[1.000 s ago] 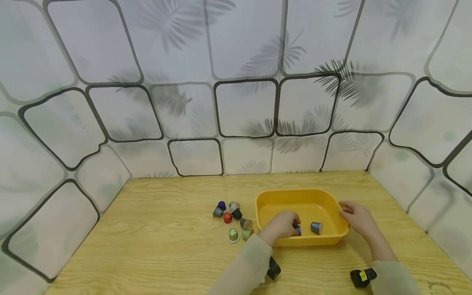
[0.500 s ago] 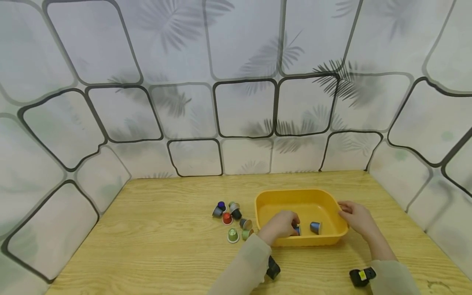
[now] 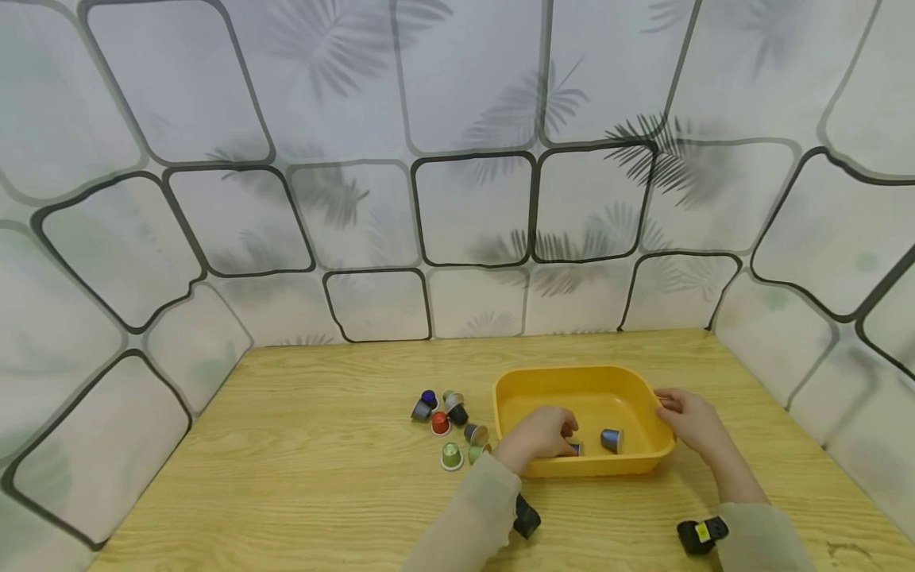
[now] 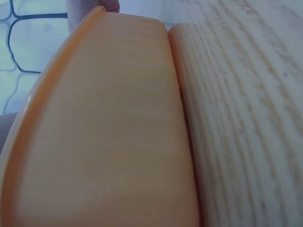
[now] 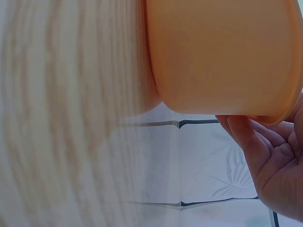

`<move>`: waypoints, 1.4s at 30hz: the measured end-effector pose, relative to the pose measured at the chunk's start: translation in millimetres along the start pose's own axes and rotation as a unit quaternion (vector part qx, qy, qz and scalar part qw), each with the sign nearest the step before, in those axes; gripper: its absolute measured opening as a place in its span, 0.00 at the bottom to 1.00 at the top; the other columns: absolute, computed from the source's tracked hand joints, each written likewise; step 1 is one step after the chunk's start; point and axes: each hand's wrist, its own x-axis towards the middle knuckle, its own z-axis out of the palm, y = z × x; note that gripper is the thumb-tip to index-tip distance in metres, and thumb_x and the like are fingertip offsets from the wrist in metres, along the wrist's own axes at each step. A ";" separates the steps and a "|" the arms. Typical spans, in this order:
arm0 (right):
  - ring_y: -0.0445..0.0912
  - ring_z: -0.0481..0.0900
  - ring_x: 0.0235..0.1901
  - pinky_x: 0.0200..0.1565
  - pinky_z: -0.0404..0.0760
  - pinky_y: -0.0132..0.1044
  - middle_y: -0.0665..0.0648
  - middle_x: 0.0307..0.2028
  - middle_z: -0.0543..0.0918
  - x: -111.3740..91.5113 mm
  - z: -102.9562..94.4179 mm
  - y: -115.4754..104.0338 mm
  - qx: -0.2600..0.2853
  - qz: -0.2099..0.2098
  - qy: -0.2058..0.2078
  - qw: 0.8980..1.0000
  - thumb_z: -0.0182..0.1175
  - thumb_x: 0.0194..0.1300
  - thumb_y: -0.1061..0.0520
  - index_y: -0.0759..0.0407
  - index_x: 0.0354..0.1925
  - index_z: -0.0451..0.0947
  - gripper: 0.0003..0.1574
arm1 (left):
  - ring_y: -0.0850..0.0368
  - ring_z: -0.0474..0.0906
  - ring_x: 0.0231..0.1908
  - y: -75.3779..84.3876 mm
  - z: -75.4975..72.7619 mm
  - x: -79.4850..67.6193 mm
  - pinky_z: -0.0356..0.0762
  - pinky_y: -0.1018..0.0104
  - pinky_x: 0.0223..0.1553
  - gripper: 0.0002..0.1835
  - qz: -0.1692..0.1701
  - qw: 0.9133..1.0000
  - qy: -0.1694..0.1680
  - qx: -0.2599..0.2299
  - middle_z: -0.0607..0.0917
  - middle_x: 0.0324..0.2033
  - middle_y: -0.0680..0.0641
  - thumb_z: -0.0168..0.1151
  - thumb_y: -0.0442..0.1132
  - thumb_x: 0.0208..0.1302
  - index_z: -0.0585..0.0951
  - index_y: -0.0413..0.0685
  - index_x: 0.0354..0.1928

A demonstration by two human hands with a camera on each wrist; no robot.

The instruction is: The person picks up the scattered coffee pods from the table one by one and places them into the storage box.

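My left hand (image 3: 538, 435) reaches over the front wall of a yellow tray (image 3: 565, 468), thumb and fingers apart. Just under its thumb, on the tray floor, a blue coffee capsule (image 3: 576, 450) shows partly; the hand and rim hide the rest. To its right a second blue coffee capsule (image 3: 611, 440) lies on its side. My right hand (image 3: 692, 421) grips the tray's right rim, and the right wrist view shows its fingers (image 5: 246, 137) curled beneath the lip. In the left wrist view the tray's outer wall (image 4: 109, 118) covers the left hand's work.
Left of the tray lie several loose coffee capsules, among them a red one (image 3: 440, 423), a light green one (image 3: 451, 456) and a purple one (image 3: 429, 399). All stand on a wooden table (image 3: 307, 469). A patterned backdrop (image 3: 372, 206) rises behind and at both sides.
My left hand's thumb and fingers have parted from the blue capsule, which stays on the tray floor, and the hand has shifted slightly left. The right hand keeps its grip on the rim.
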 end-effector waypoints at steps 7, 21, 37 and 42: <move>0.66 0.70 0.45 0.39 0.76 0.48 0.78 0.46 0.70 0.9 0.0 1.2 0.003 0.000 -0.002 1.000 0.48 0.64 0.62 0.80 0.54 0.61 0.25 | 0.65 0.74 0.37 -2.8 -4.4 -3.2 0.71 0.75 0.38 0.18 0.002 1.000 0.011 -0.005 0.79 0.36 0.55 0.66 0.40 0.50 0.78 0.47 0.45; 0.67 0.69 0.46 0.41 0.75 0.50 0.79 0.47 0.69 -0.9 -0.9 -1.6 0.008 0.007 -0.005 1.000 0.48 0.64 0.61 0.79 0.54 0.61 0.26 | 0.62 0.74 0.44 5.7 -31.1 -16.8 0.70 0.73 0.44 0.19 0.021 0.998 0.053 -0.035 0.79 0.43 0.52 0.63 0.40 0.54 0.76 0.43 0.49; 0.67 0.69 0.46 0.40 0.75 0.50 0.79 0.47 0.69 0.1 -1.0 -0.6 0.003 0.006 -0.004 1.000 0.49 0.64 0.62 0.79 0.54 0.61 0.25 | 0.64 0.71 0.49 3.2 -41.9 -25.0 0.68 0.74 0.48 0.20 0.104 0.983 0.122 -0.085 0.77 0.48 0.53 0.59 0.45 0.58 0.74 0.47 0.52; 0.67 0.69 0.46 0.41 0.75 0.50 0.79 0.47 0.69 0.3 -1.2 -0.4 0.000 0.008 -0.005 1.000 0.49 0.64 0.61 0.79 0.54 0.61 0.25 | 0.63 0.71 0.49 2.9 -40.4 -27.5 0.66 0.76 0.49 0.20 0.136 0.973 0.149 -0.109 0.77 0.48 0.51 0.59 0.45 0.58 0.74 0.46 0.52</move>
